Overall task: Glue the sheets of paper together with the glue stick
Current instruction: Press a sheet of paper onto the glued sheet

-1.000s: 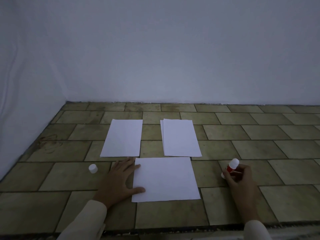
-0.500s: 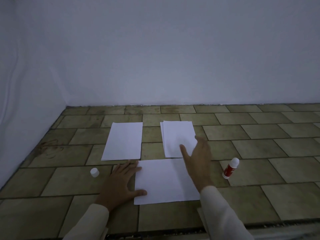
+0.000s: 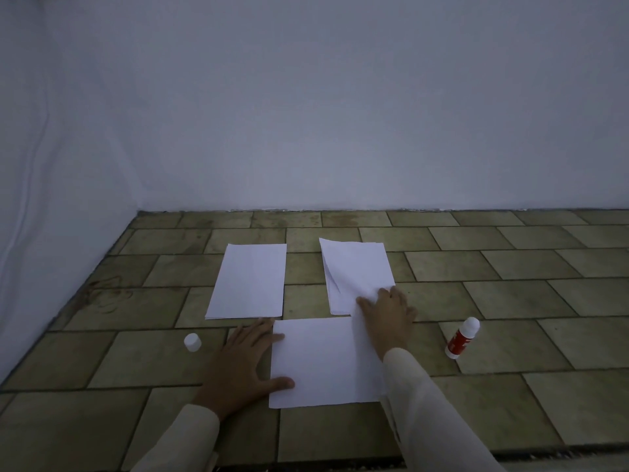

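Plain white wall (image 3: 340, 114) at back and left side. Tiled surface (image 3: 510, 267), greenish-brown, carries everything.

Three lots of white paper:
- Near sheet (image 3: 323, 362), landscape, closest to the person, in the centre.
- Left sheet (image 3: 248, 281), portrait, beyond the near sheet's left corner. Lies flat and no hand touches it. Cannot tell if it is one sheet or several.
- Right stack (image 3: 357, 267), portrait, beyond the near sheet's right end. Its top sheet is skewed off the ones below, with the far-left corner sticking out and the left edge raised a bit.

Both arms are in light sleeves.

Left hand (image 3: 241, 366) lies flat, palm down, fingers spread. The thumb and forefinger tip are on the left edge of the near sheet and the rest of the hand is on the tiles. It is open and holds nothing.

Right hand (image 3: 388, 311) reaches across the near sheet's right end. Its fingers and thumb lie on the near-right corner of the right stack's top sheet. Cannot tell if it pinches the sheet or only presses on it.

Glue stick (image 3: 461, 338) has a red body and a white tip. It sits on the tiles right of the near sheet, tilted with the tip pointing away and right. It is apart from both hands.

Small white cap (image 3: 192, 342) is on the tiles just left of the left hand, not touching it.
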